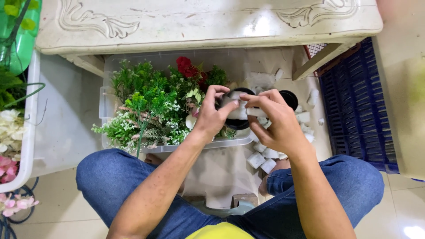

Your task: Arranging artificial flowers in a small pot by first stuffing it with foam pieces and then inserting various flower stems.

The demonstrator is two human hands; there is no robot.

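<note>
Black round pot (237, 116), white-filled

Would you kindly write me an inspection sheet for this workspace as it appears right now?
Surface: pale tiled floor; person seated, knees in blue jeans.
Job's things: small black pot with a white foam piece at its mouth.
Clutter: clear plastic bin of artificial greenery and a red flower; white foam blocks scattered on the floor; second black pot.
Grippers: left hand holds the pot; right hand grips the foam.
Cables: dark cords at lower left.
Surroundings: carved white table, blue crate, white tub of flowers.
</note>
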